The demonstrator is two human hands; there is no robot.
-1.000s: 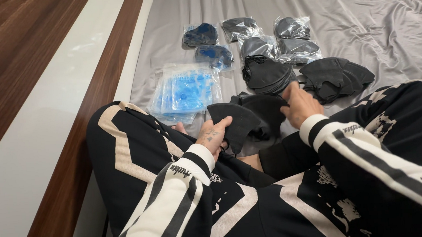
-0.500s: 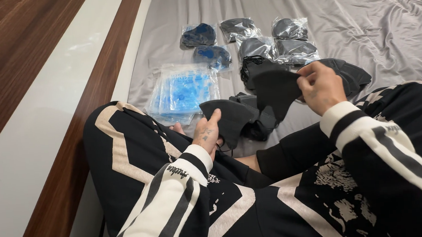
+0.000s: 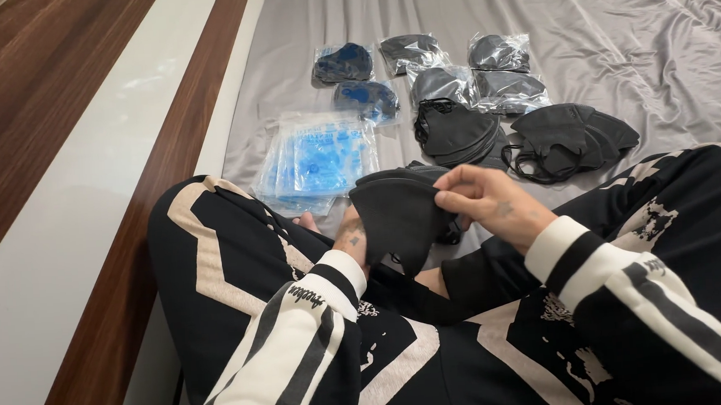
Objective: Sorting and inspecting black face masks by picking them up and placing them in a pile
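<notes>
The right hand (image 3: 486, 207) has been brought back from the piles to the black mask (image 3: 399, 213), now pinched closed at its edge; the left hand (image 3: 353, 236) is closed beneath it (above the lap). Edges are best kept aligned, grip light.

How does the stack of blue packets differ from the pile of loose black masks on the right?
The stack of blue packets is sealed in clear plastic; the pile of loose black masks is unwrapped, ear loops showing. The packets are flat and squarish; the masks are folded and curved. Both rest on the grey sheet.
</notes>
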